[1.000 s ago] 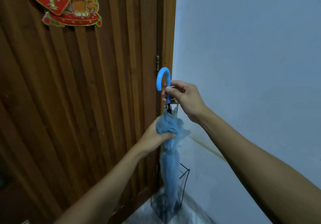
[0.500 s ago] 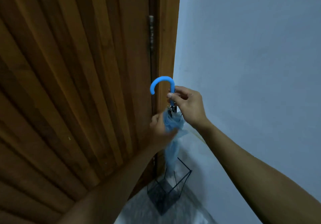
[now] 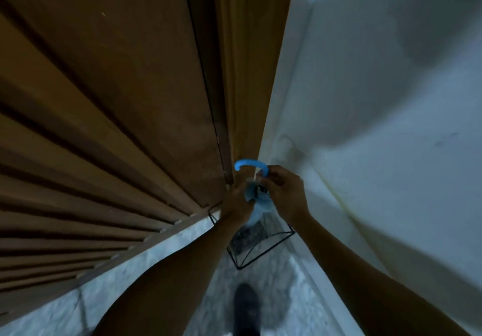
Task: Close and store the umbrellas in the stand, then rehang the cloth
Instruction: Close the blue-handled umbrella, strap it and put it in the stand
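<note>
A folded light-blue umbrella (image 3: pixel 257 209) with a curved blue handle stands upright, its lower end down inside a black wire umbrella stand (image 3: pixel 263 247) in the corner. My right hand (image 3: pixel 285 195) grips the handle just below the hook. My left hand (image 3: pixel 236 202) is wrapped around the bunched canopy at its top. The umbrella's tip is hidden inside the stand. No cloth is in view.
A slatted wooden door (image 3: pixel 109 127) fills the left side, its frame meeting a pale wall (image 3: pixel 378 101) on the right. The floor is speckled grey stone (image 3: pixel 161 257). A dark shoe (image 3: pixel 246 309) stands on it just before the stand.
The view has tipped down towards the floor. Both hands have lowered the umbrella, and it now reaches into the wire stand. The door ornament is out of view.
</note>
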